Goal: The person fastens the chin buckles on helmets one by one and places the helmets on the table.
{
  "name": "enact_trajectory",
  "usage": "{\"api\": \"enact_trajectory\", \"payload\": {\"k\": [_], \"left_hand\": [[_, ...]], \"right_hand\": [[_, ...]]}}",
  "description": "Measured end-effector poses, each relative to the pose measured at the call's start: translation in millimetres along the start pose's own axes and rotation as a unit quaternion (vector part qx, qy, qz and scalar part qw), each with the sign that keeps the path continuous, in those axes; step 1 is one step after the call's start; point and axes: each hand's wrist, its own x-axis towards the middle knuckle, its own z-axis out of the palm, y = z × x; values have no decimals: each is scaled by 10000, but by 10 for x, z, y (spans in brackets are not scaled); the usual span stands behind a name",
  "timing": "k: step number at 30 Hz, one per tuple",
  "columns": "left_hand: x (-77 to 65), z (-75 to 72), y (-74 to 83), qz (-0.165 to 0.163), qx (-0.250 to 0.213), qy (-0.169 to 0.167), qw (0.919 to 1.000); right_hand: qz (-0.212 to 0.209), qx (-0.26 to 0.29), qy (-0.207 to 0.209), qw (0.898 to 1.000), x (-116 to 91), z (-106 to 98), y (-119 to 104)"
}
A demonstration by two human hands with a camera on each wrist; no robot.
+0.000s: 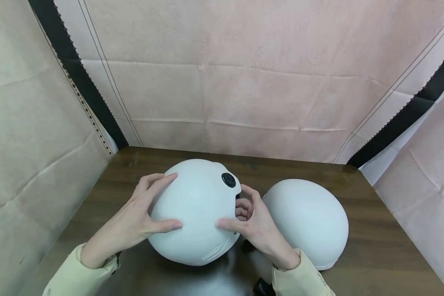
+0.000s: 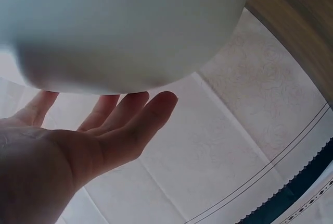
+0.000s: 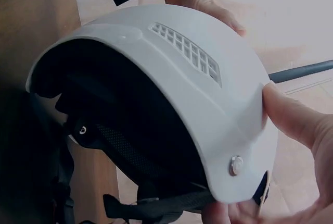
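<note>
Helmet, white and domed, is between the two hands, against the fingers of both. The left hand rests on its side with fingers spread and nearly straight and the thumb along the shell; it presses rather than wraps round. The right hand grips the edge: its thumb lies on the outer shell while other fingers curl in at the opening. Just beyond the right thumb, a black disc is set in the shell. Nearer the person than both thumbs is a grille. From the right wrist, a stud shows near the right thumb, with black lining and a strap by the right fingers. A second helmet, also white, is to the right of the right hand, partly behind its wrist. Below both hands is a brown table; whether the held helmet touches it I cannot tell. Pale cloth hangs well beyond both hands. A dark object, partly out of view, is beside the right sleeve.
</note>
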Motion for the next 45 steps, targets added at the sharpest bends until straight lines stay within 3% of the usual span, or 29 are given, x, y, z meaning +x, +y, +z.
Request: {"api": "enact_trajectory", "payload": {"k": [5, 13, 19, 28, 37, 45], "left_hand": [[16, 1, 46, 60, 19, 1, 10000], [104, 76, 146, 515, 194, 39, 9985], [61, 61, 179, 484, 536, 96, 9973], [14, 30, 229, 334, 521, 132, 9980], [-12, 38, 244, 373, 664, 346, 9965], [-25, 49, 205, 198, 425, 155, 9988]], "right_hand": [[-47, -3, -284, 9996, 11, -7, -10], [28, 28, -239, 9997, -32, -47, 24], [-68, 81, -366, 9993, -32, -37, 15], [-207, 38, -374, 9991, -43, -29, -10], [-463, -829, -370, 9948, -67, 8, -37], [-1208, -894, -686, 9863, -73, 9, -77]]}}
